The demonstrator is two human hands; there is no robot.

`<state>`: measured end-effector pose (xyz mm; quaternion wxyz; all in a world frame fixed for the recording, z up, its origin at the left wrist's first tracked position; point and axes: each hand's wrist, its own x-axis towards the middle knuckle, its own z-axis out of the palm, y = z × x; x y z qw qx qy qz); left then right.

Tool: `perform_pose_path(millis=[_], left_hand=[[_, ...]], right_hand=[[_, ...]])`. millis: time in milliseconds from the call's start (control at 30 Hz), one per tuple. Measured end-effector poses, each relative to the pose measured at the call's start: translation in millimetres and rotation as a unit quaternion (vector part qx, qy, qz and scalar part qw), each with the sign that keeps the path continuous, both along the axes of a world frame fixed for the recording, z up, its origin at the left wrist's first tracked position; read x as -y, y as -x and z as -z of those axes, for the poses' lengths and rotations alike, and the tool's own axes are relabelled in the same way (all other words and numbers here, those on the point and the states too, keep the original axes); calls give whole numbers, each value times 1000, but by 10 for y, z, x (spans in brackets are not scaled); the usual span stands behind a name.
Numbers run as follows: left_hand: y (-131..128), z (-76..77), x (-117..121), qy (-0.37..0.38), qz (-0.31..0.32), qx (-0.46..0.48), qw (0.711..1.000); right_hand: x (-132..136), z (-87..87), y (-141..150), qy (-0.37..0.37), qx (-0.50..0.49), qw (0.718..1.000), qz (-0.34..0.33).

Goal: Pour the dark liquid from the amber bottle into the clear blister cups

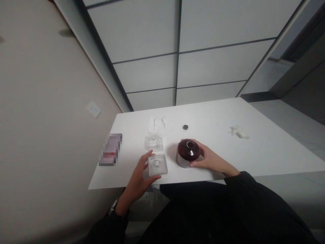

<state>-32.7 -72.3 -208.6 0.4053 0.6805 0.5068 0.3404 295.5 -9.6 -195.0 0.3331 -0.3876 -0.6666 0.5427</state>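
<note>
My right hand is wrapped round the side of a round dark red glass bottle that stands uncapped on the white table. My left hand grips the near left side of a clear square glass bottle at the table's front edge. A second clear square bottle stands just behind it, untouched.
A small black cap lies behind the red bottle. A clear plastic wrapper lies at the back left, a crumpled white tissue to the right. A blurred-out flat item sits at the table's left edge, by the wall.
</note>
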Motion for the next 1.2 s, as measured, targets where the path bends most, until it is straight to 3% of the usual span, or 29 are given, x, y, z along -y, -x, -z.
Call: perform_pose_path(millis=[200,333,533,800,1000,1200], left_hand=[[-4,105,-41,2,-31,-34,999],[28,62,-40,13,-49,-28,998],[150,-283,20,-12,-54,-3,998],[146,-773,-53,-137,9,-90,987],[75,-916,-160,-137,0,-78,987],[34,-1035,-261,-176,40,-102,978]], right_hand=[[26,-18,148,8,-23,1000,-8],[41,-15,223,1,-32,999,-12],[71,15,315,11,-50,998,-31],[124,183,464,31,-107,991,-74],[134,154,474,23,-102,992,-74],[133,126,475,-9,-89,994,-70]])
